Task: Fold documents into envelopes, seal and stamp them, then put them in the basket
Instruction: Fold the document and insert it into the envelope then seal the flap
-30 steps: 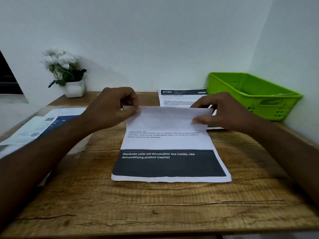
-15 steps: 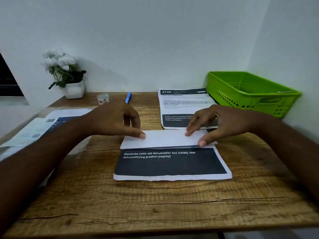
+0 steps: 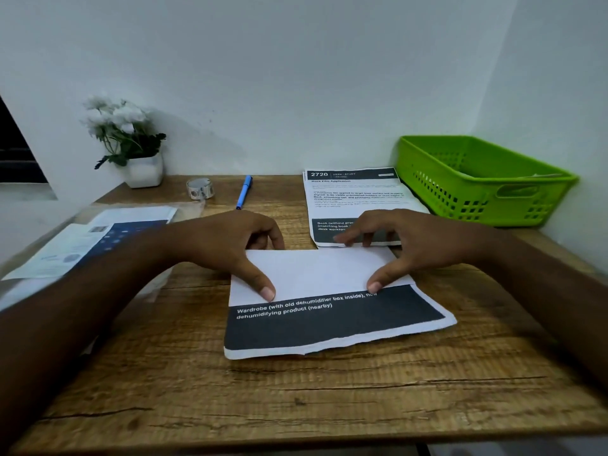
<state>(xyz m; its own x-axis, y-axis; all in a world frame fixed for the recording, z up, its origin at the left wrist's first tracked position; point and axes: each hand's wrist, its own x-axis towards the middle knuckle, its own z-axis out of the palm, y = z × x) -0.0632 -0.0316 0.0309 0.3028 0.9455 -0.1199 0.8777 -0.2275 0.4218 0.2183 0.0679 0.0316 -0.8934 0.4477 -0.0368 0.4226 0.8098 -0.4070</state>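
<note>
Document (image 3: 316,274), 1 of 2 (other document (image 3: 355,195) behind), pressed by 2 hands (image 3: 227,245) (image 3: 424,245), fingers (image 3: 358,225) relaxed; 1 basket (image 3: 460,195).

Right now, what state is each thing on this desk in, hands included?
Document: top part folded down, lying flat, not yet in an envelope.
Left hand: thumb pressing the document down.
Right hand: thumb pressing the document down.
Second document: unfolded, flat.
Pen: lying flat, untouched.
Basket: upright, contents unclear.
</note>
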